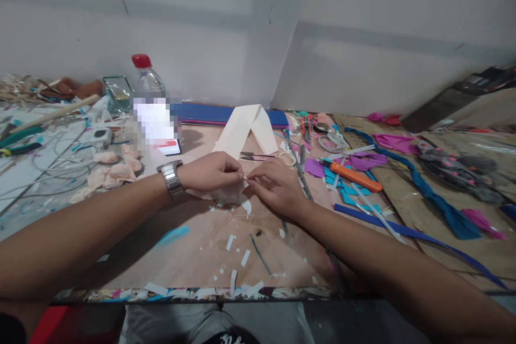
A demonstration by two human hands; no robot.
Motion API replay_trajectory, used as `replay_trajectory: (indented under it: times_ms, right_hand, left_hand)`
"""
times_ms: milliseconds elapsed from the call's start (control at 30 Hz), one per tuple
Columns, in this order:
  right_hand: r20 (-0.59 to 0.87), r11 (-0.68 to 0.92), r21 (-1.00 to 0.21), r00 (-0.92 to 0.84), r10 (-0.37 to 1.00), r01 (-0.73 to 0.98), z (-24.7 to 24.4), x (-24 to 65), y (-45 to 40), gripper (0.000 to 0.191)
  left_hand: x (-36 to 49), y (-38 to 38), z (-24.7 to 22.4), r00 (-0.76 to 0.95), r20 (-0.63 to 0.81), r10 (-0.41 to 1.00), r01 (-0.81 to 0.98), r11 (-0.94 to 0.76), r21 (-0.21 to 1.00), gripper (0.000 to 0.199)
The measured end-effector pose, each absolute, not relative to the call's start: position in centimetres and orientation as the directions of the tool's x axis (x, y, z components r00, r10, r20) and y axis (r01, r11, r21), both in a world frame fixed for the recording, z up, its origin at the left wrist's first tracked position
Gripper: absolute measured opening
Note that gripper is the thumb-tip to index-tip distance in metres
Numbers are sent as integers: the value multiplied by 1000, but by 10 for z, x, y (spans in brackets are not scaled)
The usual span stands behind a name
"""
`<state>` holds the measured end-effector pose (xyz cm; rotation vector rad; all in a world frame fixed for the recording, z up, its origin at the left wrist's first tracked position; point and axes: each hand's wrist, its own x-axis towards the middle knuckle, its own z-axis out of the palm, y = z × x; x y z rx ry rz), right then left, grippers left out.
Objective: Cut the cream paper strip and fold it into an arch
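My left hand, with a silver watch on its wrist, is closed in a pinch on the edge of a thin, pale cream sheet. I cannot tell whether this is paper or cloth. My right hand meets it fingertip to fingertip, thumb and forefinger pinching the same edge. Beyond the hands, a folded cream strip stands up in an upside-down V. Small dark thread snips lie just past my fingers, beside a pale ring that looks like a tape roll.
A lit phone leans before a red-capped bottle. An orange utility knife and a blue ribbon lie to the right. Pliers and crumpled peach pieces are left. White scraps litter the near tabletop.
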<state>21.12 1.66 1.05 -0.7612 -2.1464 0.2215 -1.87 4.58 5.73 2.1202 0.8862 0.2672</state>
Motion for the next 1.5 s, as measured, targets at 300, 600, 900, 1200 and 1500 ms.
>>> replay_trajectory:
  times_ms: [300, 600, 900, 1200, 1500]
  right_hand:
    - [680, 818, -364, -473, 560, 446, 11, 211, 16, 6]
    - [612, 748, -425, -446, 653, 511, 12, 210, 14, 8]
    - [565, 725, -507, -455, 688, 466, 13, 211, 14, 14]
    - [550, 720, -516, -464, 694, 465, 11, 211, 14, 9]
    - [472, 637, -606, -429, 770, 477, 11, 210, 13, 10]
  left_hand:
    - [-18, 45, 56, 721, -77, 689, 490, -428, 759, 32]
    - [-14, 36, 60, 699, 58, 713, 519, -562, 644, 25]
    - [-7, 28, 52, 730, 212, 650, 542, -739, 400, 37]
    - [-10, 31, 52, 724, 171, 669, 555, -711, 432, 38]
    - [-9, 32, 51, 722, 196, 663, 547, -721, 425, 38]
